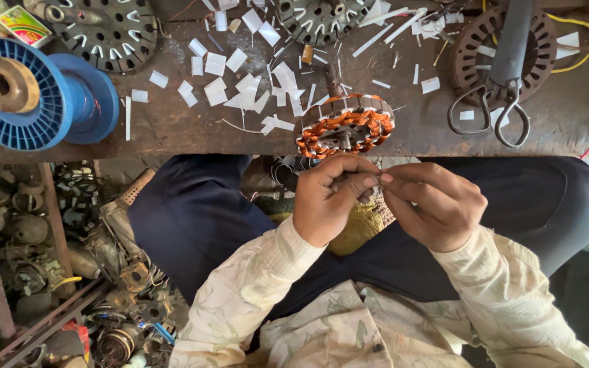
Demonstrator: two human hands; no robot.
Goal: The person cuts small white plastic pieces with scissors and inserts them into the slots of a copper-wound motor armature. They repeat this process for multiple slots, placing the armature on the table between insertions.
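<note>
A round motor stator [345, 131] wound with orange copper wire stands at the front edge of the dark workbench [172, 126]. Just below it, over my lap, my left hand [328, 196] and my right hand [434, 204] meet fingertip to fingertip. Both pinch something small and thin between thumb and fingers; it looks like fine wire, but it is too small to tell. A yellowish bundle [359, 228] lies in my lap under the hands.
White paper slips [240, 82] litter the bench. A blue wire spool [35, 92] sits at the left, bare stator cores [107, 31] at the back, large scissors [506, 82] at the right. Old motor parts [49, 272] pile on the floor to the left.
</note>
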